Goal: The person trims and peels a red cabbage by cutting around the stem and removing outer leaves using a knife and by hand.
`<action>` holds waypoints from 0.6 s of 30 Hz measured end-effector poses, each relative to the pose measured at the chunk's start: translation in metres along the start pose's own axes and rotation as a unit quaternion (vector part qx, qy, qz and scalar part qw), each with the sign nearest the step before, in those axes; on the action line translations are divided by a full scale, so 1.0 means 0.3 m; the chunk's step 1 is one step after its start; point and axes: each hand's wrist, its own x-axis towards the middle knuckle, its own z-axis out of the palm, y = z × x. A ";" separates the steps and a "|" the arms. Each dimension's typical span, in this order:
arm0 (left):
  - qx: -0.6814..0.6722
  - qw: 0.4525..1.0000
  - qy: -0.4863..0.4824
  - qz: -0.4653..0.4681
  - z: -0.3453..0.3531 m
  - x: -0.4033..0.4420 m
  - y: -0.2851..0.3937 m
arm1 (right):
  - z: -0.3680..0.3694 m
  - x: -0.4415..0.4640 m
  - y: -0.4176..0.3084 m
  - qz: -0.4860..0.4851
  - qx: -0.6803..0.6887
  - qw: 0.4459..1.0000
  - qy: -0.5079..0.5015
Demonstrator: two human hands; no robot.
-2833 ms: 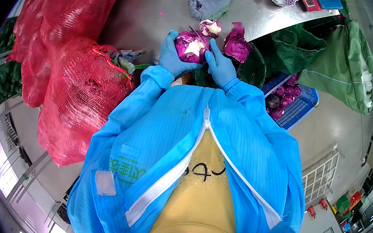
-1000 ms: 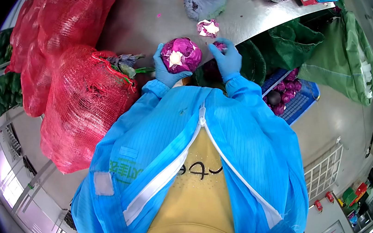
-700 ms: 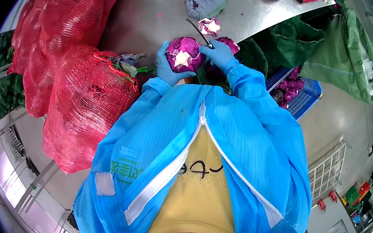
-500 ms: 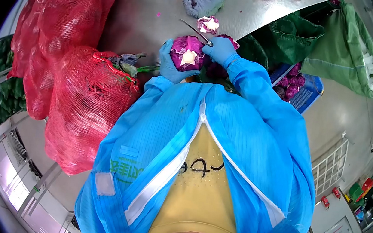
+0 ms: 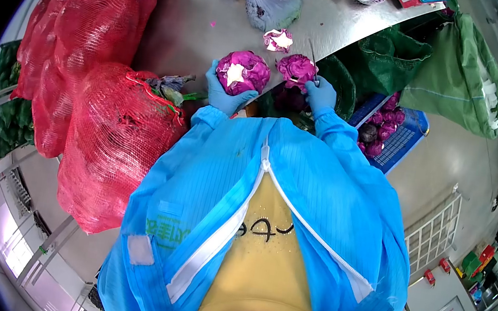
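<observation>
The red cabbage (image 5: 243, 73), its pale cut base facing the person, sits in the left hand (image 5: 224, 92) at the near side of the steel table (image 5: 180, 35), the fingers spread and cupped around its left and near sides. Just right of it, a purple leaf clump (image 5: 296, 68) lies beside the right hand (image 5: 320, 96), whose fingers pinch a knife (image 5: 313, 54) with the blade pointing far; whether they also touch the clump I cannot tell. A trimmed stump (image 5: 277, 39) lies just beyond. Bare steel opens to the left, up to the red mesh sacks (image 5: 119, 152); on the right the table edge slants away along the dark green bag (image 5: 391, 58), with a blue crate (image 5: 406, 140) below. The knife handle is mostly hidden in the glove, and the wilted leaves (image 5: 274, 3) at the far side are partly cut off. Half a second ago the blade pointed left and the right hand was close against the cabbage; now it is farther right, leaving the clump in fuller view.
</observation>
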 end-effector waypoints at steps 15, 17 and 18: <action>-0.008 0.998 -0.057 0.018 -0.016 0.046 -0.004 | 0.115 -0.022 -0.227 -0.433 -0.226 0.855 -0.176; 0.032 0.996 -0.071 0.032 -0.019 0.058 -0.005 | 0.111 -0.010 -0.236 -0.452 -0.230 0.842 -0.182; 0.053 0.996 -0.066 0.040 -0.021 0.061 0.000 | 0.106 -0.003 -0.245 -0.469 -0.237 0.830 -0.187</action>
